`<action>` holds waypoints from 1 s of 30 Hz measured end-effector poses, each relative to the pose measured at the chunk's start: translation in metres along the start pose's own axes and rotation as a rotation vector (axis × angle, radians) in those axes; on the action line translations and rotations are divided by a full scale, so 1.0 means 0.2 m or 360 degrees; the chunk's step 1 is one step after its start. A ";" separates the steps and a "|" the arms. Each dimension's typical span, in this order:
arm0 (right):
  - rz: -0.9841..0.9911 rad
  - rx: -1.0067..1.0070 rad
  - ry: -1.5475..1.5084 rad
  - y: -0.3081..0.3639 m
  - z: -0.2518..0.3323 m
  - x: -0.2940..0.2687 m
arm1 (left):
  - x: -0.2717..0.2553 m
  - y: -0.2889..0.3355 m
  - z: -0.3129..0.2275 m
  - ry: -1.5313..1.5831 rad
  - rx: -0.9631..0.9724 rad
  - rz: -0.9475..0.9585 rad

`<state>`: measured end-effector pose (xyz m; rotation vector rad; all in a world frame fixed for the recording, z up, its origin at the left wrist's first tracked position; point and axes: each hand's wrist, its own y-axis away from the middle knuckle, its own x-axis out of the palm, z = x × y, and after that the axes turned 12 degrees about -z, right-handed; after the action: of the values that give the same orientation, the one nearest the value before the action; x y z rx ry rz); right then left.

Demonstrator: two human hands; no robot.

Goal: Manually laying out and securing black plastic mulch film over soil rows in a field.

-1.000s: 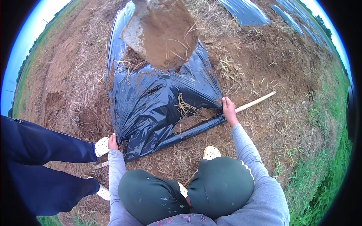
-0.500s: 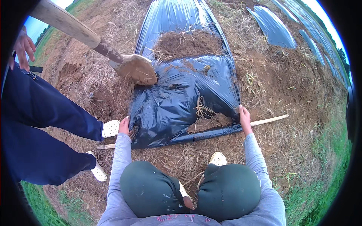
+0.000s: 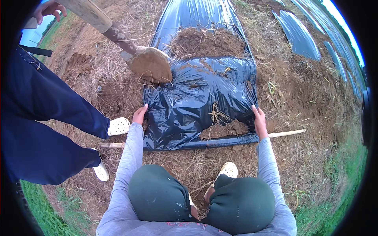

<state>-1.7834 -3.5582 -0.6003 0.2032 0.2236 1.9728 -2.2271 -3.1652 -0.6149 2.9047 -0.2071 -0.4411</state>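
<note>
A black plastic sheet [image 3: 185, 102] stretches over the ground in front of me, wrinkled, with its near end wound around a wooden pole [image 3: 289, 133]. My left hand [image 3: 139, 114] grips the sheet's left edge, fingers closed on it. On the opposite edge, my right hand [image 3: 259, 122] pinches the plastic just above the pole. Loose soil [image 3: 224, 129] with dry roots lies on the sheet near the roll. A shovel [image 3: 151, 65] with a muddy blade rests against the sheet's upper left edge, its wooden handle rising to the upper left.
Another person in dark trousers [image 3: 59, 102] and pale clogs [image 3: 119, 126] stands at the left, a hand [image 3: 49, 10] near the shovel handle. A soil mound [image 3: 208, 42] weighs on the sheet farther off. More plastic-covered rows [image 3: 297, 33] run at the upper right. Dry straw covers the ground.
My left hand has moved up along the sheet's left edge, and the plastic looks flatter there. The other person's hand has risen toward the shovel handle; the shovel blade stays at the sheet's edge.
</note>
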 end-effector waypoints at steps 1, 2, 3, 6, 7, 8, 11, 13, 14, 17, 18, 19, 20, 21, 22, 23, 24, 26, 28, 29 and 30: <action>0.0067 0.0051 -0.0013 0.01 0.02 0.05 | 0.06 0.02 -0.04 0.0051 -0.0008 0.0046; 0.0181 0.0082 -0.0042 0.02 0.03 0.11 | 0.13 0.05 -0.08 0.0283 -0.0195 -0.0060; 0.0202 0.0194 -0.0272 0.03 0.04 0.18 | 0.17 0.06 -0.13 0.0558 -0.0273 -0.0150; 0.0285 0.0357 -0.0052 0.07 0.04 0.30 | 0.25 0.12 -0.17 0.0347 -0.0235 0.0348; 0.0195 0.0242 0.0245 0.09 0.03 0.32 | 0.27 0.14 -0.16 0.0202 -0.0284 0.0380; 0.0174 0.0096 0.0498 0.11 0.02 0.33 | 0.26 0.16 -0.14 -0.0336 0.0018 0.0189; 0.0121 -0.0148 0.0392 0.16 -0.04 0.33 | 0.22 0.19 -0.07 -0.0371 0.0238 0.0154; 0.0034 -0.0115 0.0408 0.18 -0.07 0.31 | 0.20 0.18 -0.04 -0.0429 0.0311 0.0169; 0.0027 -0.0138 0.0311 0.20 -0.08 0.30 | 0.19 0.18 -0.03 -0.0377 0.0246 0.0180; 0.0082 -0.0132 0.0173 0.23 -0.10 0.26 | 0.17 0.20 -0.01 -0.0278 0.0279 0.0214; 0.0084 -0.0127 0.0167 0.24 -0.11 0.25 | 0.16 0.21 0.00 -0.0293 0.0261 0.0203; 0.0117 -0.0140 0.0148 0.24 -0.11 0.25 | 0.16 0.22 0.00 -0.0342 0.0255 0.0163; 0.0088 -0.0109 0.0167 0.25 -0.12 0.24 | 0.15 0.24 -0.01 -0.0314 0.0231 0.0192; 0.0095 -0.0065 0.0162 0.26 -0.12 0.23 | 0.15 0.25 -0.01 -0.0279 0.0215 0.0192; 0.0065 0.0027 0.0190 0.27 -0.13 0.22 | 0.14 0.27 -0.01 -0.0276 0.0209 0.0173; 0.0104 -0.0012 0.0161 0.28 -0.13 0.21 | 0.13 0.28 -0.01 -0.0248 0.0190 0.0191; 0.0089 -0.0035 0.0180 0.29 -0.14 0.20 | 0.12 0.30 -0.01 -0.0246 0.0159 0.0199; 0.0074 -0.0047 0.0198 0.31 -0.15 0.18 | 0.10 0.33 0.00 -0.0252 0.0121 0.0208; 0.0072 -0.0009 0.0246 0.33 -0.15 0.17 | 0.09 0.35 0.02 -0.0279 0.0093 0.0171; 0.0070 0.0001 0.0253 0.34 -0.15 0.16 | 0.08 0.36 0.03 -0.0245 0.0078 0.0190; 0.0057 -0.0045 0.0272 0.34 -0.16 0.16 | 0.07 0.37 0.04 -0.0247 0.0091 0.0183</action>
<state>-1.8649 -3.5576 -0.6123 0.0203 0.3041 2.0288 -2.2246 -3.2415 -0.6105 2.8950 -0.4138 -0.6508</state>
